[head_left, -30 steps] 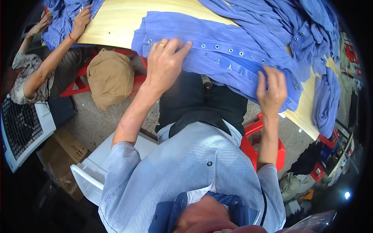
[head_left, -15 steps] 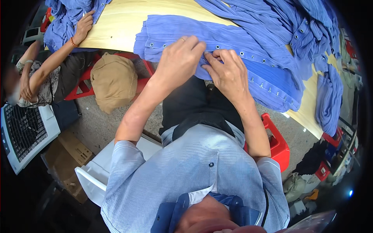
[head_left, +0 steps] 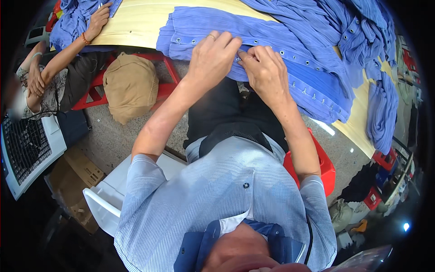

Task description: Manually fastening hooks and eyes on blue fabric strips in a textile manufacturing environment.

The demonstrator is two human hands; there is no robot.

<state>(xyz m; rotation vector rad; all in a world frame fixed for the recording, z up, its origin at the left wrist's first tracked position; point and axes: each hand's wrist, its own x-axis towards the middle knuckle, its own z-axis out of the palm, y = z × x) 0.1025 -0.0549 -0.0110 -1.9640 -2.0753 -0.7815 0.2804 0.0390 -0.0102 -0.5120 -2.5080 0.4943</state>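
Note:
A blue ribbed garment (head_left: 195, 25) lies spread along the near side of the table, with a row of metal eyelets on one edge and a strip of metal hooks (head_left: 313, 96) on the other. My left hand (head_left: 213, 55) is closed in a pinch on the garment's front edge, wearing a ring. Beside it, my right hand (head_left: 266, 71) pinches the same edge with thumb and forefinger. The fingertips of both hands nearly meet at the eyelet edge. Whatever small piece lies between them is hidden.
More blue garments (head_left: 312, 27) are heaped on the yellow table (head_left: 136, 27) at the right. At far left a co-worker's hand (head_left: 97, 22) touches another blue garment. A red stool (head_left: 170, 72) with a tan cloth (head_left: 131, 86) stands left; another red stool (head_left: 321, 167) is at my right.
My right thumb and fingers have closed together and moved up closer to my left fingertips. My left hand keeps its pinch. The view has shifted slightly.

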